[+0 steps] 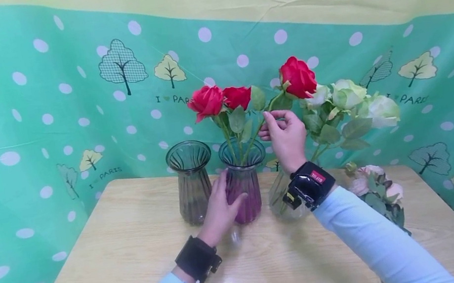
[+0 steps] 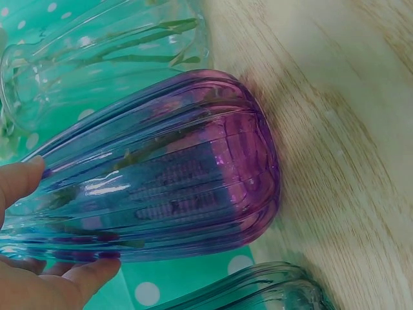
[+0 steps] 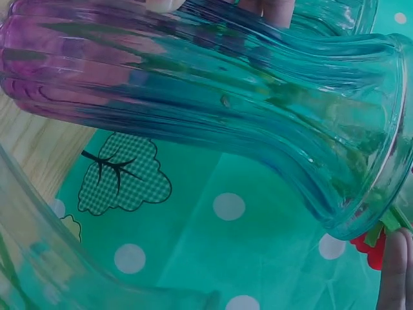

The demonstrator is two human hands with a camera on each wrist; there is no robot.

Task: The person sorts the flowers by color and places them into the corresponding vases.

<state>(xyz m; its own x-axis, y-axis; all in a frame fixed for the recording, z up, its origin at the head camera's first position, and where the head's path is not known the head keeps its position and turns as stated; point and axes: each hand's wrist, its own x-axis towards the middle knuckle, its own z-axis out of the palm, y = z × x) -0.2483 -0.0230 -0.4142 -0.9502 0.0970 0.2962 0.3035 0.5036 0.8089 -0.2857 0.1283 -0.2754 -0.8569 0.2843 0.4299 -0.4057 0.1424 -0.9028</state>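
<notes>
A blue-purple ribbed glass vase [image 1: 250,192] stands mid-table with two red roses [image 1: 207,101] in it. My left hand [image 1: 219,210] holds this vase from its left, the thumb on one side and the fingers on the other in the left wrist view. Another red rose [image 1: 297,77] leans to the right; its stem runs down into the vase mouth. My right hand [image 1: 286,139] pinches that stem between thumb and fingers above the rim. Through the ribbed glass [image 2: 168,161], green stems show inside the vase.
A grey glass vase [image 1: 193,187] stands to the left. On the right, a clear vase [image 1: 279,198] bears white roses [image 1: 350,96], partly hidden by my right wrist. Pale pink flowers [image 1: 374,187] lie on the table [image 1: 107,261] further right. A patterned green cloth [image 1: 43,92] hangs behind.
</notes>
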